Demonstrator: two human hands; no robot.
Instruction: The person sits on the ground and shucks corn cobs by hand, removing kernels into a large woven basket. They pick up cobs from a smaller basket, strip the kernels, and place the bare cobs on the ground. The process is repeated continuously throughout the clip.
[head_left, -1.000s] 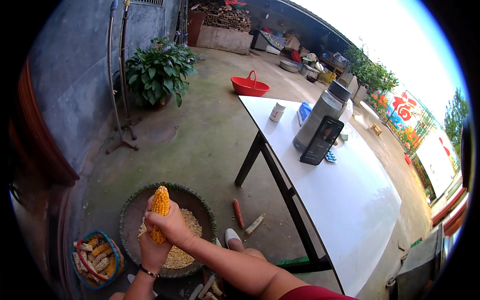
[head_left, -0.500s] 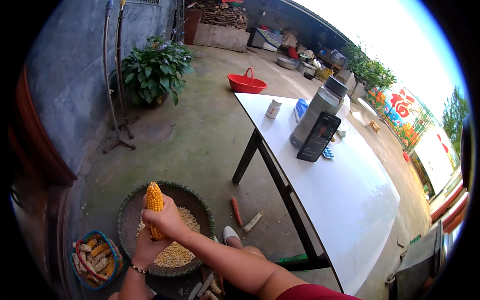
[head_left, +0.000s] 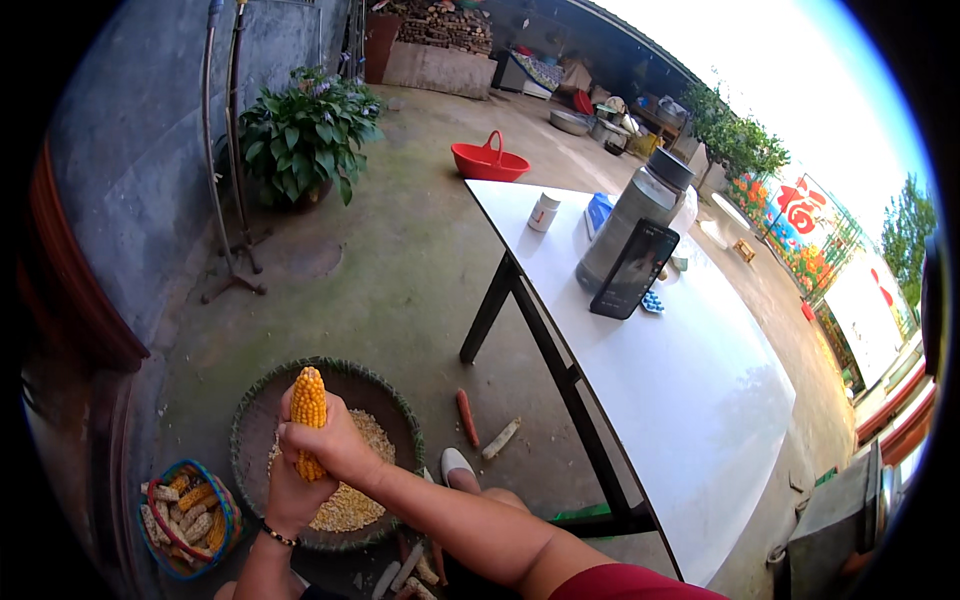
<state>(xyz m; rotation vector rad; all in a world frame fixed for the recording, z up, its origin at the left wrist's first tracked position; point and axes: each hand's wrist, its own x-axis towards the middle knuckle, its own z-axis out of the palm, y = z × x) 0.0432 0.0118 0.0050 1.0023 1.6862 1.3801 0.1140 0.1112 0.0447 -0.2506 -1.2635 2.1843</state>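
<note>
Both my hands wrap around an upright yellow corn cob. My right hand grips it with the thumb across its front, and my left hand, with a beaded bracelet at the wrist, holds it from below. Beneath them lies a wide woven round tray with loose pale-yellow kernels. At the lower left a colourful woven basket holds several corn cobs. A reddish bare cob and a pale one lie on the ground beside the tray.
A white table at right bears a phone, a large bottle, a small white container and pills. A red basket, plant and metal poles stand behind. My shoe is near the tray.
My view has shifted slightly, moving the scene up and left in the picture. Since a second ago my hands and the cob have moved a little, still gripping it.
</note>
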